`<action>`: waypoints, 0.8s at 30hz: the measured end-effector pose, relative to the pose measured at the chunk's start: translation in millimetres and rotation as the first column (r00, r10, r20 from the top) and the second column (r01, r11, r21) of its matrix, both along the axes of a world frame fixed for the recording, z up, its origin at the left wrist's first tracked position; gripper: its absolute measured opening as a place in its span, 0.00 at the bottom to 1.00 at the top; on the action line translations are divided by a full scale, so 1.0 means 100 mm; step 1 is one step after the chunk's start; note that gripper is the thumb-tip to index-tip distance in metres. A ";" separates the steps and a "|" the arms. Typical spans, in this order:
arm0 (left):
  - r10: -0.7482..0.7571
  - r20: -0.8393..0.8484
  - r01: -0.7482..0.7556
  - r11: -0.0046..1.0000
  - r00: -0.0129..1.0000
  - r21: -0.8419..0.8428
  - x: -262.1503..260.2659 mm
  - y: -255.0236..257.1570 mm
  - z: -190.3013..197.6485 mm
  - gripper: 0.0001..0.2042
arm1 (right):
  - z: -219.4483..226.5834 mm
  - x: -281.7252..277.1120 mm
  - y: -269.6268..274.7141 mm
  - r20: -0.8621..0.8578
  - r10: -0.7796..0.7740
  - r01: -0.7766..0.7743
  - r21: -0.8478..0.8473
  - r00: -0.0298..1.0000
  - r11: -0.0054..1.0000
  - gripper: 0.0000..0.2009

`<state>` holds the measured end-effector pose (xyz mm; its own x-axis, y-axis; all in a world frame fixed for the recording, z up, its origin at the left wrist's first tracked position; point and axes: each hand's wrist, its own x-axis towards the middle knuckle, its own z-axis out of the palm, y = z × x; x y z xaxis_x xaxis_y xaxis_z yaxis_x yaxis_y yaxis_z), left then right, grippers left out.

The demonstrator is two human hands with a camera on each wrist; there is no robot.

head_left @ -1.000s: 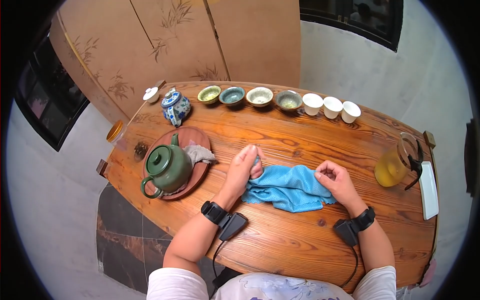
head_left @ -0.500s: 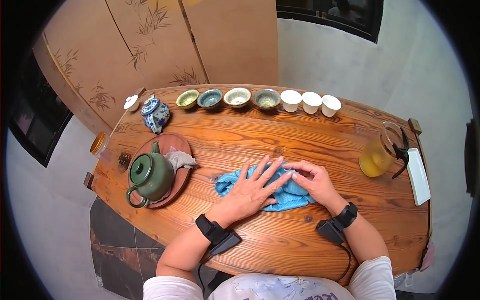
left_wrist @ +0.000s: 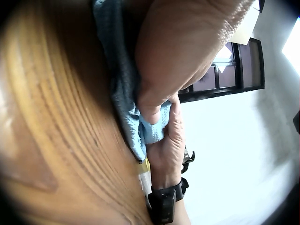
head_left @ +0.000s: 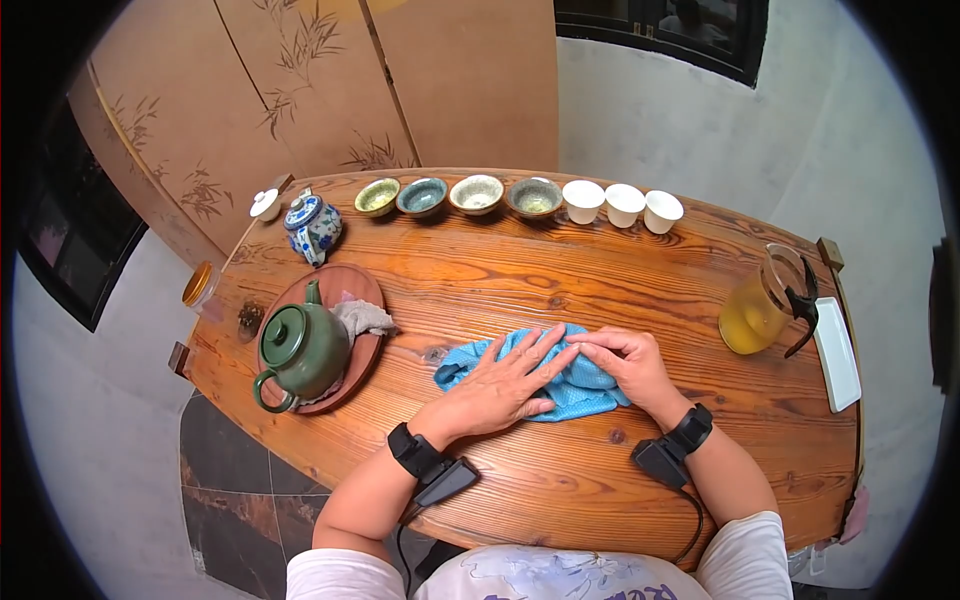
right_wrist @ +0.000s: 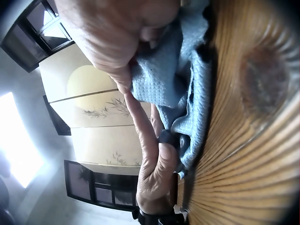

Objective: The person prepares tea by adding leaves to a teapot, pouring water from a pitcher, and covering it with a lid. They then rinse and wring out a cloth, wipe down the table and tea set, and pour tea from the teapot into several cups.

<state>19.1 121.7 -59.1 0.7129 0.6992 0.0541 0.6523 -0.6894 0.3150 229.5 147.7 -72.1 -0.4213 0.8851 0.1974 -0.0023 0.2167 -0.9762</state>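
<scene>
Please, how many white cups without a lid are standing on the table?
3, near the far edge of the table: the left cup beside the grey bowl, the middle cup, and the right cup ending the row. None seems hidden.

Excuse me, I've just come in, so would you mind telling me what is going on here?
A person is handling a bunched blue cloth on a wooden table. The left hand lies over it with fingers spread, while the right hand touches its right side; whether it pinches the fabric is unclear. The green teapot sits on a round tray to the left, and four bowls and three white cups line the far edge.
</scene>
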 end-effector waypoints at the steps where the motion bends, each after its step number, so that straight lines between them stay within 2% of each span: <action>1: -0.001 -0.010 0.001 1.000 1.000 -0.027 0.00 0.00 0.01 0.34 | 0.00 0.00 0.00 0.011 -0.010 0.010 0.017 1.000 1.000 0.10; 8: -0.016 0.009 0.017 0.992 1.000 -0.123 -0.02 0.02 0.04 0.32 | 0.03 -0.03 -0.02 0.106 -0.067 0.049 0.164 0.992 0.985 0.10; 12: -0.020 0.027 0.024 0.988 0.999 -0.152 -0.03 0.02 0.05 0.31 | 0.04 -0.04 -0.03 0.106 -0.069 0.050 0.174 0.992 0.983 0.09; 18: -0.023 0.056 0.032 0.984 0.998 -0.177 -0.04 0.02 0.07 0.29 | 0.03 -0.03 -0.02 0.101 -0.082 0.066 0.156 0.991 0.986 0.09; 20: -0.009 0.064 0.020 0.984 0.998 -0.176 -0.06 0.01 0.12 0.28 | 0.03 -0.02 -0.03 0.067 -0.093 0.088 0.078 0.993 0.993 0.08; 22: 0.018 0.195 -0.008 0.999 0.981 -0.053 -0.10 0.03 0.17 0.23 | 0.03 0.00 -0.01 0.012 -0.111 0.110 0.049 0.994 0.993 0.08; 24: 0.086 0.195 -0.087 0.996 0.977 -0.001 -0.18 0.04 0.22 0.20 | 0.07 0.03 0.01 -0.093 -0.156 0.154 -0.032 0.983 0.988 0.08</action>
